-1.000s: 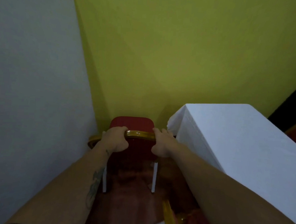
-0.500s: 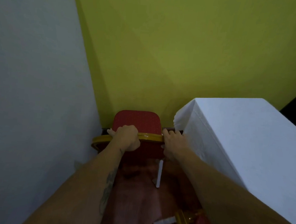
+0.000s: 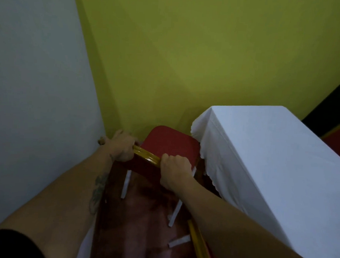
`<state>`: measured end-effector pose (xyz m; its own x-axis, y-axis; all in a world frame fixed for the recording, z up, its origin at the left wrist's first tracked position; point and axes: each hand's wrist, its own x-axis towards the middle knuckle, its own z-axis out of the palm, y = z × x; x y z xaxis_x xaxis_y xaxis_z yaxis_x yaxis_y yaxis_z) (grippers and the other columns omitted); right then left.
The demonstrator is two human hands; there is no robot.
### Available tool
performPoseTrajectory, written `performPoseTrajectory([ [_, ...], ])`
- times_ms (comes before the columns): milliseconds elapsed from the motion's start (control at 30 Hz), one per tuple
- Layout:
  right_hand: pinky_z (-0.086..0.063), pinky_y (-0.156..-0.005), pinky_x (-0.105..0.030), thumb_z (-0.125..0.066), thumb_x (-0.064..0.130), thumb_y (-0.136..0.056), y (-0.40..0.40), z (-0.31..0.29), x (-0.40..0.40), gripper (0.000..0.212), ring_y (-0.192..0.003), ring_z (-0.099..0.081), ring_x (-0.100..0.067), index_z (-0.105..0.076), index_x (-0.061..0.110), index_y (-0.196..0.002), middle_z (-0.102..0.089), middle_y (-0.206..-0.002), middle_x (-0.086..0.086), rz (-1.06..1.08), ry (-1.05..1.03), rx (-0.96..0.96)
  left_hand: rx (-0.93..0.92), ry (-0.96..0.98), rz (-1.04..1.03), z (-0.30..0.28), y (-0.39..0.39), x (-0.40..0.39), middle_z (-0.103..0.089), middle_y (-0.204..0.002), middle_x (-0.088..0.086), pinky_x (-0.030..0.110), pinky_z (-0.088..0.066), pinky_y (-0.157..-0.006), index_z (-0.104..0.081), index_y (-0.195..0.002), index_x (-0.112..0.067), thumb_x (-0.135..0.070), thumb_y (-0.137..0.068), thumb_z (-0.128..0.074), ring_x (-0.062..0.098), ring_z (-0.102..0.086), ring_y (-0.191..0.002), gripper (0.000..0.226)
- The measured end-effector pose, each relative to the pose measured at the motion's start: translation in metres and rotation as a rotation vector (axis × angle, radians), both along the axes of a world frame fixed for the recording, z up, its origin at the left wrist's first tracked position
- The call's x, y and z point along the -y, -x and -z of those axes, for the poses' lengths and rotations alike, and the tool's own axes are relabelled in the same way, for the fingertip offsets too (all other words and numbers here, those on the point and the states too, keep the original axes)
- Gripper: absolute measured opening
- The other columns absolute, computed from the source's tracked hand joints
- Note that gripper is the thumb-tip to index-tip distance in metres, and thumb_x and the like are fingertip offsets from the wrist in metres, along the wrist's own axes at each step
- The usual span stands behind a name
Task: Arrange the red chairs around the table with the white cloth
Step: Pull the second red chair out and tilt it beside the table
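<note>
Chairs and table: the table with the white cloth (image 3: 271, 165) fills the right side of the view, its far left corner near the yellow wall (image 3: 188, 60)
Red chair in hand: this red chair (image 3: 170, 146) stands at the far left end of the table, its seat just beside the hanging cloth edge, turned at an angle to it, white legs on the reddish floor (image 3: 140, 226)
Second chair: a gold frame piece and a strip of red (image 3: 196, 242) show at the near edge beside the table's long side; it looks like another chair, mostly out of view
Progress: judged from the layout, one chair is being set at the table end and is not yet squared to it; how many chairs remain, I cannot tell
What is left: the seat probably needs turning to face the table, then letting go
Left hand (image 3: 122, 146): curled closed around the far left part of the gold top rail (image 3: 147, 157), close to the corner where the grey wall (image 3: 39, 82) meets the yellow one
Right hand (image 3: 175, 168): fisted tight over the near right end of the same rail, knuckles up, close to the cloth
</note>
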<state>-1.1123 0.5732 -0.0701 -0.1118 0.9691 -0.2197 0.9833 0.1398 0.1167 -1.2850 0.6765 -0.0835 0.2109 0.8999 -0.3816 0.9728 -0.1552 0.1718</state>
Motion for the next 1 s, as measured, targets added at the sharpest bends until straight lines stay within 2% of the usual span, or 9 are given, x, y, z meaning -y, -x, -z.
performPoseTrajectory([
  [133,-0.046,-0.073,-0.037,-0.065,0.033,-0.094,0.001,0.0,0.01,0.038,-0.106,-0.067,-0.028,-0.054,0.013,-0.124,-0.067,-0.118,-0.007,0.014,-0.005,-0.033,0.412,-0.141,-0.451,0.021,-0.002,0.021,-0.015,-0.16,0.017,0.06,-0.027,-0.115,-0.036,-0.147,-0.025,-0.017,-0.086,-0.062,0.044,-0.018,-0.145,0.067],
  [267,-0.048,-0.083,-0.042,-0.057,0.045,-0.098,-0.011,0.007,0.016,0.045,-0.113,-0.064,-0.032,-0.053,0.012,-0.129,-0.064,-0.124,-0.011,0.16,0.104,-0.14,1.108,-0.05,-1.1,0.008,-0.021,0.039,-0.055,-0.136,0.016,0.052,-0.051,-0.096,-0.047,-0.136,-0.011,-0.024,-0.082,-0.046,0.039,-0.056,-0.117,0.056],
  [333,-0.046,-0.088,-0.044,-0.053,0.047,-0.101,-0.016,0.014,0.02,0.047,-0.117,-0.061,-0.035,-0.051,0.011,-0.131,-0.062,-0.128,-0.013,0.246,0.147,-0.238,1.278,0.134,-1.152,-0.005,-0.044,0.047,-0.058,-0.126,0.01,0.052,-0.053,-0.084,-0.044,-0.134,-0.009,-0.034,-0.081,-0.055,0.034,-0.058,-0.108,0.061],
  [500,-0.047,-0.091,-0.043,-0.05,0.043,-0.104,-0.014,0.015,0.025,0.047,-0.121,-0.059,-0.035,-0.05,0.008,-0.135,-0.059,-0.133,-0.015,0.244,0.128,-0.219,0.991,0.0,-0.977,-0.001,-0.081,0.068,-0.053,-0.124,0.014,0.041,-0.053,-0.088,-0.018,-0.138,-0.002,-0.014,-0.076,-0.066,0.031,-0.057,-0.103,0.08],
  [667,-0.049,-0.084,-0.04,-0.054,0.036,-0.103,-0.003,0.004,0.022,0.041,-0.116,-0.063,-0.033,-0.056,0.008,-0.133,-0.062,-0.129,-0.013,0.177,0.155,-0.188,1.0,0.031,-0.93,0.002,-0.063,0.058,-0.048,-0.11,0.008,0.044,-0.055,-0.09,-0.015,-0.141,-0.003,-0.009,-0.08,-0.063,0.027,-0.053,-0.092,0.078],
  [767,-0.048,-0.082,-0.039,-0.057,0.034,-0.102,0.016,0.001,0.023,0.041,-0.119,-0.063,-0.034,-0.057,0.007,-0.134,-0.063,-0.131,-0.012,0.14,0.16,-0.191,0.974,0.017,-0.869,0.004,-0.043,0.053,-0.044,-0.108,0.006,0.036,-0.05,-0.066,-0.013,-0.146,-0.002,-0.007,-0.081,-0.065,0.02,-0.05,-0.079,0.083],
  [833,-0.052,-0.09,-0.042,-0.061,0.035,-0.1,0.031,0.001,0.025,0.047,-0.122,-0.062,-0.035,-0.056,0.006,-0.136,-0.062,-0.134,-0.012,0.132,0.181,-0.201,0.984,0.038,-0.839,0.005,-0.028,0.048,-0.046,-0.121,0.012,0.033,-0.044,-0.058,-0.012,-0.149,-0.002,-0.007,-0.08,-0.066,0.026,-0.054,-0.093,0.088],
  [933,-0.051,-0.096,-0.044,-0.057,0.036,-0.101,0.047,0.001,0.026,0.048,-0.127,-0.06,-0.036,-0.056,0.005,-0.139,-0.06,-0.139,-0.014,0.123,0.191,-0.267,0.988,0.084,-0.81,0.007,-0.007,0.041,-0.051,-0.128,0.018,0.046,-0.057,-0.078,-0.021,-0.142,-0.005,-0.013,-0.064,-0.07,0.039,-0.058,-0.111,0.093],
  [1000,-0.049,-0.099,-0.044,-0.056,0.04,-0.101,0.052,0.0,0.027,0.054,-0.13,-0.057,-0.037,-0.054,0.003,-0.141,-0.058,-0.142,-0.016,0.126,0.206,-0.315,0.973,0.094,-0.758,0.009,0.002,0.036,-0.053,-0.117,0.017,0.048,-0.056,-0.078,-0.031,-0.127,-0.008,-0.014,-0.064,-0.069,0.038,-0.059,-0.106,0.074],
])
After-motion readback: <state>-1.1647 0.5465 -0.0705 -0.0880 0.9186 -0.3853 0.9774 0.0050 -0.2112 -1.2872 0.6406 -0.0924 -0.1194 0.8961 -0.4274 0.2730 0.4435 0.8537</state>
